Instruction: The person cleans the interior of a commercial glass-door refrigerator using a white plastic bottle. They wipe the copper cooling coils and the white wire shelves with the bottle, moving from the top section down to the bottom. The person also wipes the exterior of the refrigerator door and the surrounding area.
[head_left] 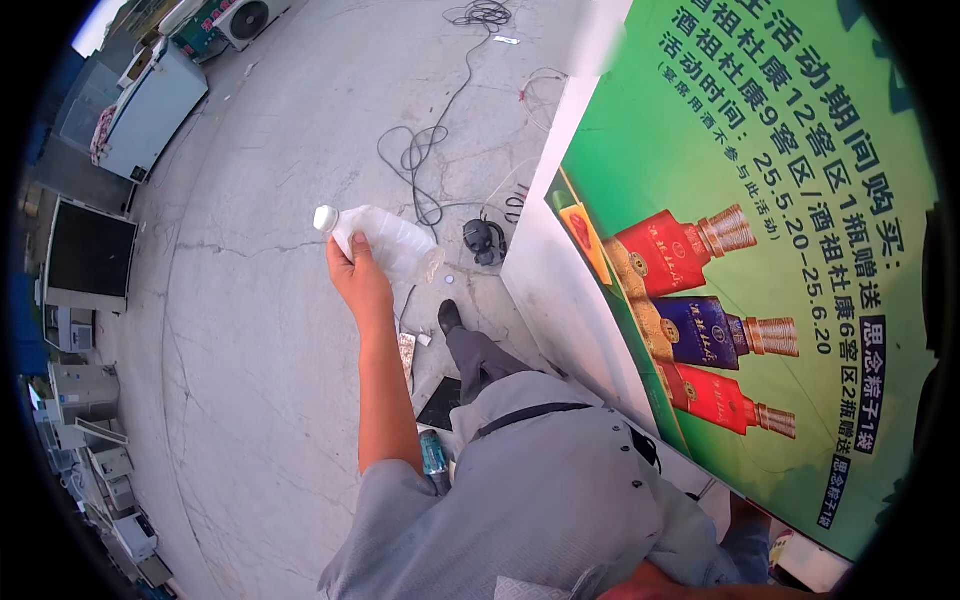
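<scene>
My left hand (355,278) is stretched out in front of me and grips a clear, empty-looking plastic bottle (392,243) with a white cap. The bottle is held tilted, almost on its side, cap to the left, above the cracked concrete floor (260,330). My right hand is hidden; only a strip of forearm shows at the bottom edge. My grey shirt and one black shoe (450,316) fill the lower middle.
A large green poster board (800,200) with pictured bottles leans close on the right. Black cables (425,150) and a small black device (485,241) lie ahead. A blue can (433,455) and a dark flat panel (440,402) sit by my feet. Old appliances (100,260) line the left.
</scene>
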Available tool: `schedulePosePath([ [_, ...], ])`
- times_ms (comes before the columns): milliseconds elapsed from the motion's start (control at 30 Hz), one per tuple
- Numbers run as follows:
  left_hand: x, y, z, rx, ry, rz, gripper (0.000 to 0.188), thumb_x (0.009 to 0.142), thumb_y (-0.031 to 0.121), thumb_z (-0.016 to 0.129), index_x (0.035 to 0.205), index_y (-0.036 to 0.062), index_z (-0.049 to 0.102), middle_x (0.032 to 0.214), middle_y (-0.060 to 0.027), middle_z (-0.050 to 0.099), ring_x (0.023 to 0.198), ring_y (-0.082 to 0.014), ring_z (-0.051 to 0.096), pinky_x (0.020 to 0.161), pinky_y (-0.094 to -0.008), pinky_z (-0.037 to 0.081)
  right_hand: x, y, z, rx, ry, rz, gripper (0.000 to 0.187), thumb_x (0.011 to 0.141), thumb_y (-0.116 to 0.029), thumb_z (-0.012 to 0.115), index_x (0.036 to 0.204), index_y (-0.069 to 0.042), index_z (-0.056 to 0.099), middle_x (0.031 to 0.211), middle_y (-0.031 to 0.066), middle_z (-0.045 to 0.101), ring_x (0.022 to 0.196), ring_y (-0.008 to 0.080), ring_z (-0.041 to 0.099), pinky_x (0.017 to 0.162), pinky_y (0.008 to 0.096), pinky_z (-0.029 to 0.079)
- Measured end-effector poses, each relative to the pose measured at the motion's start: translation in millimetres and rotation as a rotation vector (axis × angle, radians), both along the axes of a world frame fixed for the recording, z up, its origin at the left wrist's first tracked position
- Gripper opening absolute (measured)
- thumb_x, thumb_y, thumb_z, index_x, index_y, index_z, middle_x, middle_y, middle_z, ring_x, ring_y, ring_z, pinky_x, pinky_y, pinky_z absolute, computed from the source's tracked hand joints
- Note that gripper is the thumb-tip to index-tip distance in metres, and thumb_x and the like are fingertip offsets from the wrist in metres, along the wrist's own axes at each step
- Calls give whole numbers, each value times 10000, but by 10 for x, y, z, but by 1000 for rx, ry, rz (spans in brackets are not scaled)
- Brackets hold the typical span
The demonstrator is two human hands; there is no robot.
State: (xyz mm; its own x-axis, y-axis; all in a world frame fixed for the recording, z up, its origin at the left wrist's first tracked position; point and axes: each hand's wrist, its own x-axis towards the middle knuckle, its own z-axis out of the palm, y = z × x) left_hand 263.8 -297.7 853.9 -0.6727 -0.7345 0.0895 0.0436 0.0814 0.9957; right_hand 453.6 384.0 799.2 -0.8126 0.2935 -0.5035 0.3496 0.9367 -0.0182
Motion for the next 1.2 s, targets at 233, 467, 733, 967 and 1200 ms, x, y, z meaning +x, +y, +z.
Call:
schedulePosePath([
  [233,-1304,-696,-289,19,-97,-235,234,1038,145,520,1232,21,566,1131,-70,632,1054,-156,592,926,-342,489,611,-552,59,123,-167,-568,213,985,-318,592,1030,-127,676,859,117,670,729,235,637,634,392,522],
  [467,-1619,-1201,-291,139,-187,-317,318,1036,155,534,1328,32,512,1201,-75,617,1121,-191,593,997,-388,481,1429,-1187,-826,-178,-281,-1193,200,988,-315,590,984,-135,678,796,101,659,659,208,623,579,383,516],
  [733,-2212,-1598,-419,49,-293,-431,329,1026,172,568,1338,82,517,1223,-58,614,1096,-183,623,920,-392,550,-341,-3691,-1555,-638,-343,-1456,280,944,-328,616,781,-102,598,650,31,572,501,146,500,490,350,444],
  [967,-3585,-1494,-452,4,-287,-599,361,1026,177,573,1365,76,504,1248,-72,612,1116,-193,622,929,-395,554,-1275,-3779,-1831,-1283,-102,-2038,252,937,-314,638,996,-83,557,796,57,649,623,176,594,497,341,480],
  [1200,-5169,-1163,-674,-68,-388,-885,377,1029,169,569,1368,27,487,1253,-99,609,1151,-207,607,980,-415,523,-1607,-4209,-1557,-1140,606,-2392,311,953,-419,545,1048,-126,584,842,37,664,670,200,608,549,361,501],
])
